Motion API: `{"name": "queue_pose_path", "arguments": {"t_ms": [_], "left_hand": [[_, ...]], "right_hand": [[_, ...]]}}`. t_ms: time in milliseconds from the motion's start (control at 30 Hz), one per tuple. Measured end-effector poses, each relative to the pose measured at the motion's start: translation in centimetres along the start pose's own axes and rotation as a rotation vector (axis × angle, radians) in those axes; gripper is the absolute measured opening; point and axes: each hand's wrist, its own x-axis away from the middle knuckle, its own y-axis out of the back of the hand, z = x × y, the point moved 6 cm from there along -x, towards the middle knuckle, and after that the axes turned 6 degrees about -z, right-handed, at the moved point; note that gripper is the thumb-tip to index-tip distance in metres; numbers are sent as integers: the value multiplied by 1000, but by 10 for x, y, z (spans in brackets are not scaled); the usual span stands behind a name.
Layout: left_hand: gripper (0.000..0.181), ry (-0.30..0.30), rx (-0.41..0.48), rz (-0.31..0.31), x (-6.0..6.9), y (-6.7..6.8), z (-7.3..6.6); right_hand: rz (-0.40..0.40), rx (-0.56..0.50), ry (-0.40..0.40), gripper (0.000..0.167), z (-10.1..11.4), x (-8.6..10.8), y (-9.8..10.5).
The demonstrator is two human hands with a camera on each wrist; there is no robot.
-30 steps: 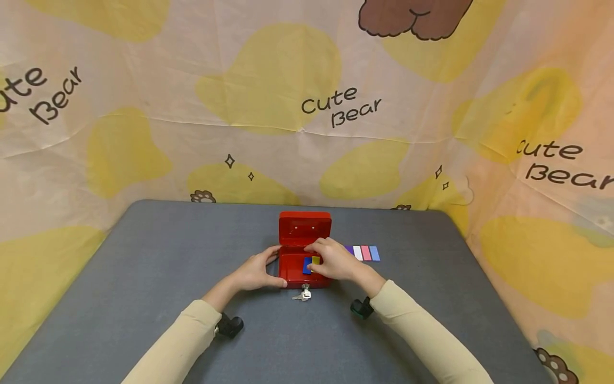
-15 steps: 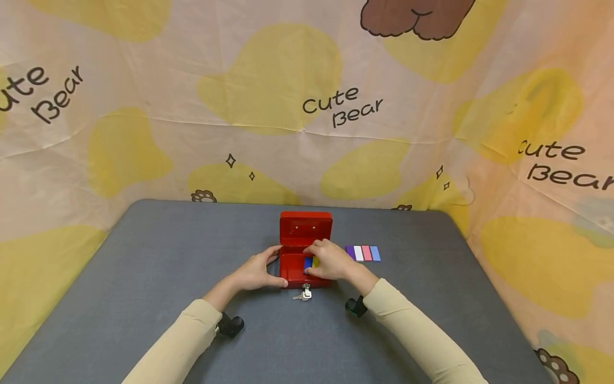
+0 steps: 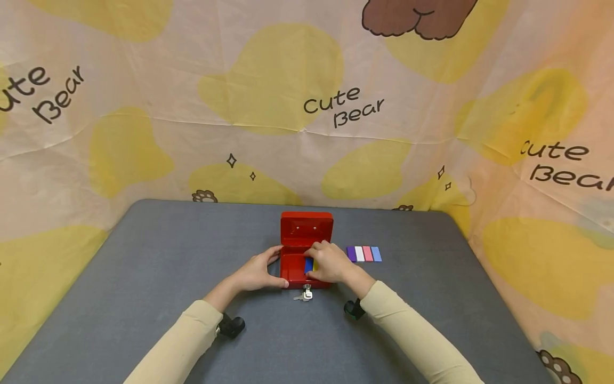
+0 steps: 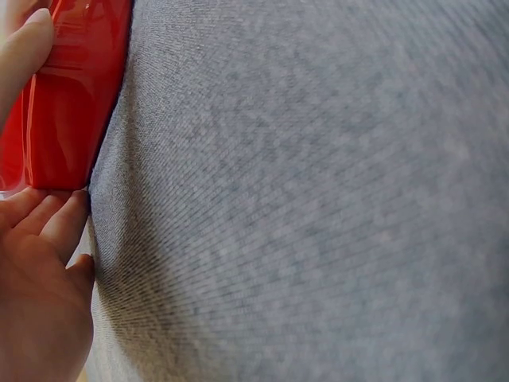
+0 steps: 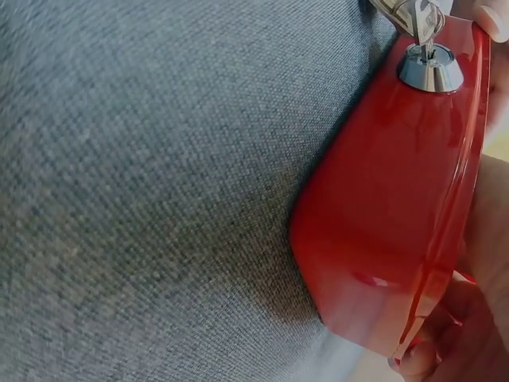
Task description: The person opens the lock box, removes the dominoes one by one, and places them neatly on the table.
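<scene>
An open red cash box (image 3: pixel 295 266) stands near the middle of the table, its lid (image 3: pixel 307 230) raised at the back. My left hand (image 3: pixel 254 272) holds the box by its left side, thumb on the front left corner and fingers along the side. Inside the box, toward its right half, lie a blue strip (image 3: pixel 308 264) and a yellow strip (image 3: pixel 315 264). My right hand (image 3: pixel 331 262) reaches over the right wall, thumb at the near end of the strips and fingertips at the far end, partly covering the yellow one. The right wrist view hides this grasp behind the box.
Keys (image 5: pixel 413 17) hang from the front lock (image 5: pixel 431 69). To the right of the box, purple (image 3: pixel 352 254), white (image 3: pixel 359 254), pink (image 3: pixel 368 254) and light blue (image 3: pixel 376 254) strips lie side by side on the grey table (image 3: pixel 201 234). A printed cloth backdrop (image 3: pixel 264 80) rises behind.
My right hand has shifted slightly left over the strips, covering more of the yellow one and uncovering the purple strip outside. The left hand and the box keep their places.
</scene>
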Motion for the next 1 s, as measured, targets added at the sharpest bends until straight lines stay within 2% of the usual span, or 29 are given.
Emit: {"name": "queue_pose_path", "arguments": {"t_ms": [700, 1000], "left_hand": [[92, 11, 15, 0, 0, 1, -1], [92, 13, 10, 8, 0, 1, -1]], "right_hand": [[50, 104, -24, 47, 6, -2, 1], [56, 98, -21, 46, 6, -2, 1]]}}
